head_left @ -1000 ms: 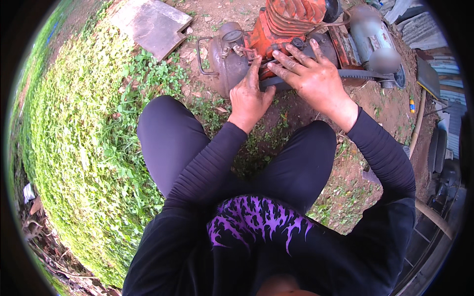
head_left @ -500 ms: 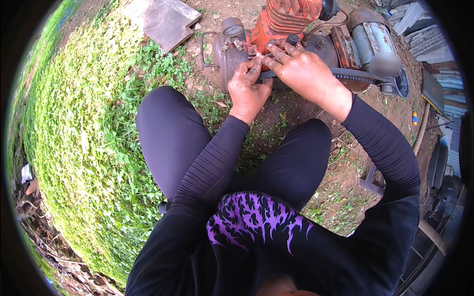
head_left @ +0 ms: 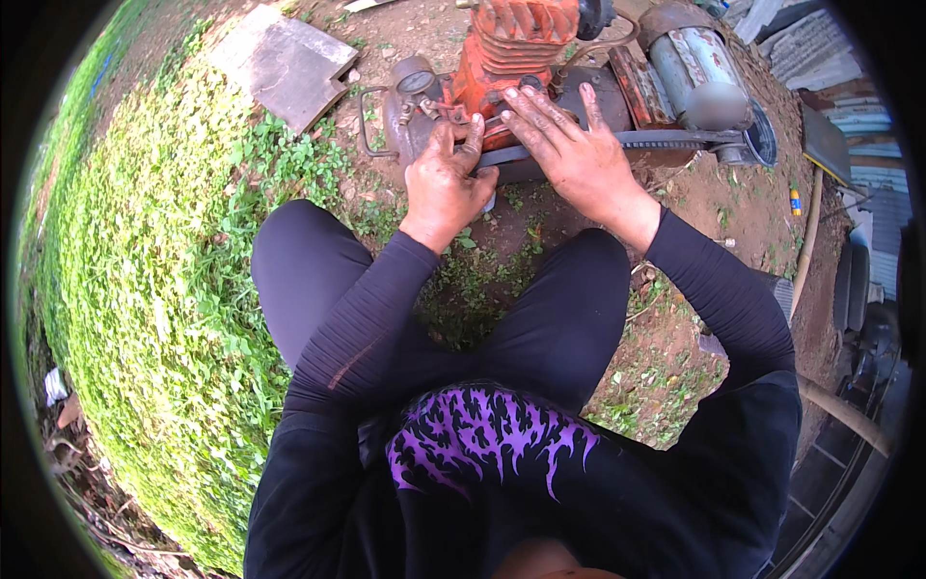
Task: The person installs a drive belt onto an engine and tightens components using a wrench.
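Note:
An air compressor stands before me, with a ribbed orange pump (head_left: 516, 43) on a rusty brown tank (head_left: 395, 121). A black drive belt (head_left: 656, 141) runs from the motor's pulley toward the pump's near side. My left hand (head_left: 444, 193) is at the belt's left end, the belt passing between its thumb and forefinger; the other fingers are partly hidden. A small pale thing (head_left: 490, 203) shows below that thumb, too little of it to name. My right hand (head_left: 584, 164) lies with fingers stretched over the belt and the pump's lower edge, its thumb raised apart.
A round pressure gauge (head_left: 416, 77) and a metal handle (head_left: 367, 125) sit on the tank's left. The grey-blue motor (head_left: 699, 77) is at the right. A flat board (head_left: 285, 63) lies on the ground at the far left, beside grass (head_left: 164, 289). Corrugated sheets (head_left: 820, 58) lie far right.
My hands have spread apart a little, and the right hand's fingers have straightened with the thumb lifted. The left forefinger has moved away from its thumb. The whole view has shifted slightly.

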A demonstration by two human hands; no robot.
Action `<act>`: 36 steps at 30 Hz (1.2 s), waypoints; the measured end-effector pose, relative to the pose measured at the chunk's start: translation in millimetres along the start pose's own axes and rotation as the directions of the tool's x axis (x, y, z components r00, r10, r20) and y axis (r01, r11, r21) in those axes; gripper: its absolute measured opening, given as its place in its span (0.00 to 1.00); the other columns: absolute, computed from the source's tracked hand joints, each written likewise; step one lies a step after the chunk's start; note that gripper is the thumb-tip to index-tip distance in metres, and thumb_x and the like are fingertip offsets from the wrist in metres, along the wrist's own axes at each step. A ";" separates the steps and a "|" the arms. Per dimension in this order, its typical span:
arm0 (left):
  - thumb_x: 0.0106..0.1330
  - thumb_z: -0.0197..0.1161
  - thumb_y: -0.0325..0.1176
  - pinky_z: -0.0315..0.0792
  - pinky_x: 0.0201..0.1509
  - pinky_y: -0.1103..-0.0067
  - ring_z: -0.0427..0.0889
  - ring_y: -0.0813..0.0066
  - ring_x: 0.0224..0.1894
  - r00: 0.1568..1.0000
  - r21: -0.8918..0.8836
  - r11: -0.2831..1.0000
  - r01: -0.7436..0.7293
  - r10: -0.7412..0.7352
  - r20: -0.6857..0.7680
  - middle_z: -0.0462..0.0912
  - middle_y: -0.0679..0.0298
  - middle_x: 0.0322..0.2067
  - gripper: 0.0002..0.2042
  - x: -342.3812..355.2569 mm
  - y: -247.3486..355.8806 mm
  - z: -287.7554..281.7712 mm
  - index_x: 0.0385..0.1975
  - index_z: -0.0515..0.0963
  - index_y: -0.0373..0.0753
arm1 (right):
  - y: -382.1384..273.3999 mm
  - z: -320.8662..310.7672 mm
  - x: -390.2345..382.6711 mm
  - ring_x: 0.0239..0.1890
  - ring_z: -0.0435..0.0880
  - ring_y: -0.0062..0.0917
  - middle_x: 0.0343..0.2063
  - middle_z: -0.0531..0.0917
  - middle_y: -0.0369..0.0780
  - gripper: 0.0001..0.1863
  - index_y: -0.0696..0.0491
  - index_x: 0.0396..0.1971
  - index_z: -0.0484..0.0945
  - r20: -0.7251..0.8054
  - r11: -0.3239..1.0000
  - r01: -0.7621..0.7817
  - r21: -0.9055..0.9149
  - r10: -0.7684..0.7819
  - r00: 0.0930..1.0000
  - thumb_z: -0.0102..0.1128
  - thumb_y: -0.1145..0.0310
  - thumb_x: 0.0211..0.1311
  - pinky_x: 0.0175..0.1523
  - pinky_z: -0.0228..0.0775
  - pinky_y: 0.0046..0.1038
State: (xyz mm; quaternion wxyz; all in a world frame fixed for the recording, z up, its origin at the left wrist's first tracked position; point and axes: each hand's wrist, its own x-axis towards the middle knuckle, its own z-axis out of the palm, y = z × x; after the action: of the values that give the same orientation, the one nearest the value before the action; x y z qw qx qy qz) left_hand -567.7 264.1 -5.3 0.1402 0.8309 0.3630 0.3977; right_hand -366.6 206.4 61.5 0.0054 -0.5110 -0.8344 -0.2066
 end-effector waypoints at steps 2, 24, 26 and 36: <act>0.44 0.73 0.33 0.80 0.36 0.70 0.84 0.64 0.37 0.998 0.010 0.999 -0.051 0.051 0.038 0.79 0.63 0.40 0.30 5.0 -1.8 -4.6 0.53 0.80 0.42 | 2.6 10.3 -3.2 0.72 0.60 0.23 0.70 0.63 0.34 0.27 0.46 0.66 0.65 -0.033 1.000 -0.017 0.024 0.018 0.999 0.48 0.63 0.66 0.72 0.45 0.61; 0.49 0.62 0.21 0.64 0.65 0.57 0.68 0.31 0.58 0.867 -0.342 0.920 -0.189 0.320 0.383 0.67 0.28 0.53 0.31 40.5 -21.4 6.4 0.56 0.62 0.20 | -43.9 -0.3 1.0 0.38 0.85 0.27 0.34 0.82 0.43 0.17 0.63 0.43 0.67 0.657 -0.650 -0.125 0.750 0.709 0.255 0.64 0.85 0.57 0.45 0.82 0.28; 0.49 0.61 0.20 0.65 0.64 0.57 0.69 0.31 0.57 0.877 -0.350 0.914 -0.207 0.332 0.347 0.67 0.28 0.53 0.30 39.5 -21.9 8.8 0.55 0.62 0.21 | -42.3 -2.7 6.8 0.35 0.86 0.25 0.32 0.83 0.43 0.19 0.63 0.43 0.68 0.561 -0.537 -0.166 0.827 0.781 0.273 0.67 0.84 0.54 0.41 0.82 0.25; 0.47 0.66 0.23 0.71 0.55 0.54 0.72 0.29 0.52 0.914 -0.400 0.909 -0.117 0.256 0.316 0.67 0.30 0.53 0.31 36.1 -24.2 18.4 0.54 0.63 0.27 | -47.3 -2.8 11.1 0.32 0.85 0.25 0.30 0.81 0.42 0.16 0.62 0.37 0.67 0.444 -0.348 -0.358 0.866 0.865 0.234 0.68 0.83 0.56 0.39 0.82 0.24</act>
State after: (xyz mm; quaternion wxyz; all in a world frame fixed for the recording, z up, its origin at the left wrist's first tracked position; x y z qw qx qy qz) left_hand -550.4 307.8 -9.6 0.3201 0.8791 0.1663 0.3115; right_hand -412.9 196.3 50.5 0.6015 -0.7050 -0.2634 0.2681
